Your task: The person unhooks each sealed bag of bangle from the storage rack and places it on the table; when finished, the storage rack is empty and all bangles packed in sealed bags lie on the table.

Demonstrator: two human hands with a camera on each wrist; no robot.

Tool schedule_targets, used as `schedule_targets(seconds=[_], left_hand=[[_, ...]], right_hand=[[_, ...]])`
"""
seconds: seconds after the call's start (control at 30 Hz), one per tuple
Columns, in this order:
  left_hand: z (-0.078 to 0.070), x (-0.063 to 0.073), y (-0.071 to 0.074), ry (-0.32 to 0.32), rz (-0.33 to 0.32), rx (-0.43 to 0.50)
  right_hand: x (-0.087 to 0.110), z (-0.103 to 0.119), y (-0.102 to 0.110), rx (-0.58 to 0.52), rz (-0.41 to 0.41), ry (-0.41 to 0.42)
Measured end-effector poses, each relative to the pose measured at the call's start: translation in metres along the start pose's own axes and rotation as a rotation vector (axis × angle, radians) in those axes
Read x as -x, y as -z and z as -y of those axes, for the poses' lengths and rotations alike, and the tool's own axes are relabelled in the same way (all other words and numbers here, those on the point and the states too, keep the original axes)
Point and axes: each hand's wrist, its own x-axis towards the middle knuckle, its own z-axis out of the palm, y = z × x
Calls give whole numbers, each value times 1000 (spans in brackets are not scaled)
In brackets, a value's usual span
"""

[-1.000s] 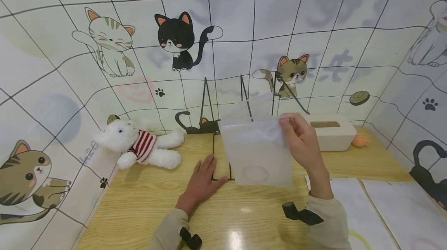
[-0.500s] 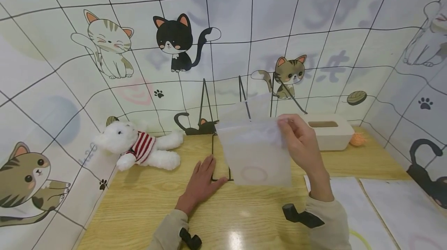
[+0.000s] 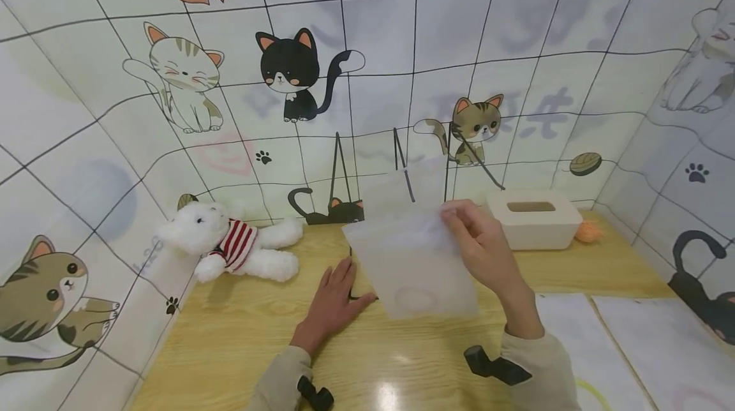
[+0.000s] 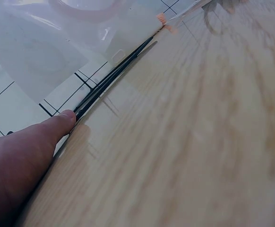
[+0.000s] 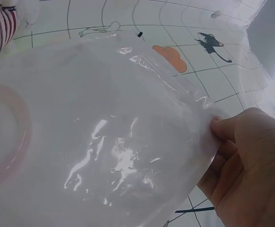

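Observation:
My right hand (image 3: 482, 248) pinches the upper right corner of a translucent plastic bag (image 3: 396, 258), holding it up and tilted. A pink ring (image 5: 25, 137) shows through the bag's lower part. Palm down on the table, my left hand (image 3: 333, 302) lies with its fingers straight at the base of a black wire rack (image 3: 448, 168). In the left wrist view the thumb (image 4: 64, 123) touches the rack's base wires (image 4: 99, 90). Another translucent sheet (image 3: 381, 197) stands against the rack, behind the held bag, which hides much of the rack.
A white plush toy (image 3: 275, 265) in a striped shirt lies at the left. At the back right stand a white tissue box (image 3: 540, 232) and a small orange thing (image 3: 588, 231). Flat white bags (image 3: 643, 334) lie on the right side of the wooden table (image 3: 241, 347).
My right hand has come slightly down and left with the bag, which now tilts more and uncovers more of the sheet behind. My left hand stays in place.

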Motion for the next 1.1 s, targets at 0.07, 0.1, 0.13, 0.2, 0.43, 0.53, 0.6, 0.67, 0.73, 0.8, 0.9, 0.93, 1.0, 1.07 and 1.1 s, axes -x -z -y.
schedule_targets(seconds=[0.07, 0.1, 0.13, 0.2, 0.43, 0.53, 0.6, 0.67, 0.73, 0.8, 0.9, 0.93, 1.0, 1.07, 1.1], left_hand=[[1, 2, 0, 6, -5, 0], [2, 2, 0, 9, -3, 3], [2, 3, 0, 9, -2, 2], [3, 2, 0, 3, -2, 1], [4, -1, -2, -65, -54, -34], [4, -1, -2, -86, -49, -51], [4, 0, -3, -94, -35, -53], [4, 0, -4, -87, -21, -40], [4, -1, -4, -70, -14, -26], [4, -1, -3, -51, -19, -10], [3, 0, -1, -37, -19, -20], [3, 0, 0, -34, -17, -21], [2, 1, 2, -32, -4, -21], [0, 2, 4, -27, 10, -11], [-1, 2, 5, -22, 15, -4]], right_hand=[[0, 2, -1, 11, 14, 12], [0, 3, -1, 14, 20, 16], [1, 4, -1, 19, 24, 24], [2, 5, -1, 17, 49, 31], [12, 9, 0, 33, 207, 57], [18, 12, 2, 34, 235, 65], [22, 12, 5, 27, 247, 55], [25, 12, 9, 17, 252, 42], [27, 10, 12, 7, 250, 42], [28, 8, 15, -16, 242, 56], [29, 2, 19, -51, 225, 60], [30, 0, 20, -59, 222, 59], [32, -4, 22, -65, 215, 51], [34, -7, 23, -57, 207, 40], [35, -9, 24, -50, 200, 33]])
